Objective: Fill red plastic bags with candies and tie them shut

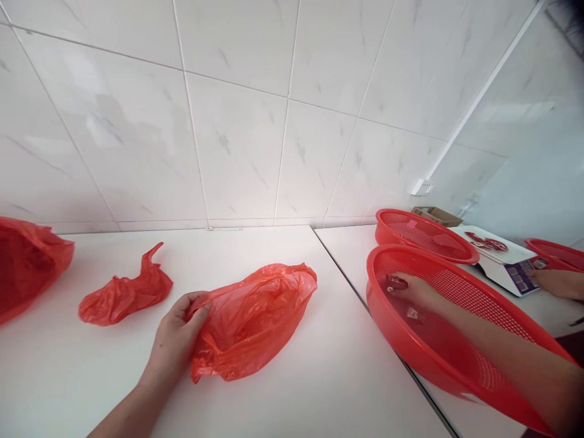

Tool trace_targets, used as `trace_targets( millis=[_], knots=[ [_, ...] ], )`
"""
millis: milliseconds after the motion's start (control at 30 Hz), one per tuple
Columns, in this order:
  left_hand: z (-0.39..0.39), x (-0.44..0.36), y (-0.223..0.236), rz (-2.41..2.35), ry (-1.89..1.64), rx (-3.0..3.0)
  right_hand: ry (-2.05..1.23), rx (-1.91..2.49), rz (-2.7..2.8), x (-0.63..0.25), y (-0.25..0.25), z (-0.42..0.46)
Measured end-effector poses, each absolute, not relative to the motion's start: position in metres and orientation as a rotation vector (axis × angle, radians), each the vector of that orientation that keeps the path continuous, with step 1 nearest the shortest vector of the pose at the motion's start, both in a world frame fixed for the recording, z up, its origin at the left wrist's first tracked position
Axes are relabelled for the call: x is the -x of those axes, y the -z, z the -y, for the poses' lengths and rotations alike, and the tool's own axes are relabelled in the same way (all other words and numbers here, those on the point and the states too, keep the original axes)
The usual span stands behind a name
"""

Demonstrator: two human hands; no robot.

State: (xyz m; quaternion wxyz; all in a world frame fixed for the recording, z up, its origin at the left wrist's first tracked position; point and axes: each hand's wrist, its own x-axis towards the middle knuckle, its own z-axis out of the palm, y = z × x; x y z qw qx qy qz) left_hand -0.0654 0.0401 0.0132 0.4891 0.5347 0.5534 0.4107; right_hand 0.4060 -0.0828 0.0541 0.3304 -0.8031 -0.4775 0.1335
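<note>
My left hand (176, 334) pinches the near left rim of a thin red plastic bag (255, 322). The bag lies on the white table with its mouth spread open and its sides crumpled. Inside a large red perforated basket (378, 298), my right hand (408, 289) is closed on a small dark red packet (395, 283). Another small packet (413, 314) rests on the basket's bottom below the fingers. My right forearm crosses over the basket and hides part of its inside.
A twisted red bag (125, 297) and a fuller red bag (31, 264) lie to the left. A second red basket (424, 234), a scale (506, 258) bearing red items, a cardboard box (437, 215) and another person's hand (556, 283) are at right. A tiled wall (237, 146) stands behind.
</note>
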Motion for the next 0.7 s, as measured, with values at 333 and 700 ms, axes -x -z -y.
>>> trace_targets(
  millis=[333,700],
  knots=[
    [-0.041,0.064,-0.007,-1.309,-1.064,-1.351,-0.522,1.83,1.193,-0.327,-0.154,0.072],
    [-0.041,0.065,-0.001,-1.23,-1.123,-1.333,-0.63,1.497,2.218,-0.162,-0.136,0.021]
  ],
)
